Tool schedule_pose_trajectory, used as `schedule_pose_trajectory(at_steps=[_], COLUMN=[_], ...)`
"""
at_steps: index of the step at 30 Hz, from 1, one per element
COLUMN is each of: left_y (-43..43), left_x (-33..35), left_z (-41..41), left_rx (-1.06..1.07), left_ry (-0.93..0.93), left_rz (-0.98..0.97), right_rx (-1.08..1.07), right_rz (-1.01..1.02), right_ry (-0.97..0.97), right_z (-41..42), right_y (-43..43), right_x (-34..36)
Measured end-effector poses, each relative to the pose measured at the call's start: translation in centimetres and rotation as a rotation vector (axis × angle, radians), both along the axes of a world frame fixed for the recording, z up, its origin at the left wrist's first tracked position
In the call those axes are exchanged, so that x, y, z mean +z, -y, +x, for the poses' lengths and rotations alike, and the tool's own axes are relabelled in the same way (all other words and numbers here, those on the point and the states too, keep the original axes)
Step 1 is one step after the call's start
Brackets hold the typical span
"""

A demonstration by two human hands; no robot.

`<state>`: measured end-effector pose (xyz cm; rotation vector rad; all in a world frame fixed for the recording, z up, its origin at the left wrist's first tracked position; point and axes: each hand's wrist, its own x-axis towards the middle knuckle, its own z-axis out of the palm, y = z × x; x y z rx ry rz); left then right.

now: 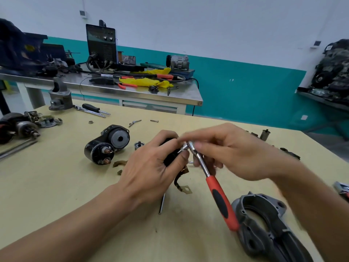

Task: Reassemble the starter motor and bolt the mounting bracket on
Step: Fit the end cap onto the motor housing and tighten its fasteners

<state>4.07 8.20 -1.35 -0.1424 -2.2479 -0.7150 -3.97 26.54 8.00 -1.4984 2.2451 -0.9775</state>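
Left hand [151, 167] grips a black motor part [171, 155]; right hand [232, 154] pinches the red-handled ratchet [219, 195].

A dark machine [102, 43], possibly a welder, stands on the steel bench [181, 95] (far side) near yellow cloth [145, 81].

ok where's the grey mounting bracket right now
Head view, lower right: the grey mounting bracket lies on the table, beside the tail end of the red-handled ratchet.

Starter motor [106, 144] sits left on the table [56, 186], mounting bracket [243, 205] near right, ratchet [221, 201] between them, steel bench [105, 87] far behind.
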Motion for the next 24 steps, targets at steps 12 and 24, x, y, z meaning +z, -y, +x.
schedule_pose_trajectory(at_steps=[12, 24], left_y=[-0.1, -0.3], left_x=[0.3, 0.4], left_z=[-0.6, -0.4], left_rx=[-0.069, -0.104], left_ry=[0.022, 0.017], left_rz=[-0.179, -0.199], right_rx=[-0.165, 0.032], right_rz=[-0.026, 0.12], right_ry=[-0.302, -0.283], right_z=[-0.3, -1.2], right_y=[1.1, -0.6], right_x=[-0.4, 0.4])
